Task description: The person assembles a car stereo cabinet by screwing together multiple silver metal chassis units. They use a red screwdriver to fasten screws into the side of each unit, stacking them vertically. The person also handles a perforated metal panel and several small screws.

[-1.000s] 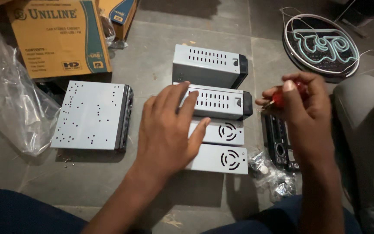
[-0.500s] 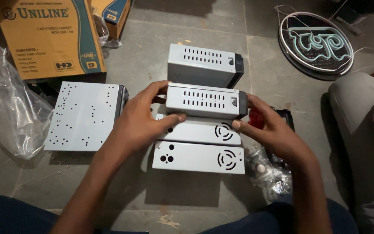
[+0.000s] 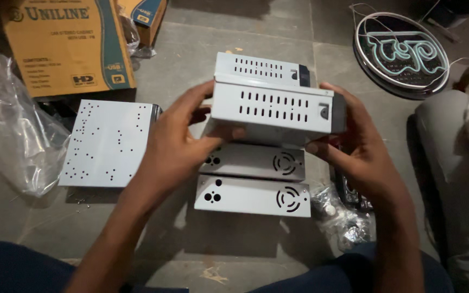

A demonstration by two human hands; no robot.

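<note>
Two bare forearms, left hand point(image 3: 177, 144) and right hand point(image 3: 362, 154), no sleeves, rings or watch visible; dark blue trousers along the lower edge.

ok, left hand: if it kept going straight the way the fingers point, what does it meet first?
The left hand already grips the slotted metal case, fingers pointing up and right. Past that, probably the second slotted case lying just behind, though the lifted case's height above it is unclear.

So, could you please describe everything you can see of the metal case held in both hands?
The metal case is a light grey, box-shaped sheet-metal housing with two rows of narrow vent slots on its upper face and a dark right end. It is lifted off the floor and roughly level. The left hand grips its left end, the right hand its right end.
</note>
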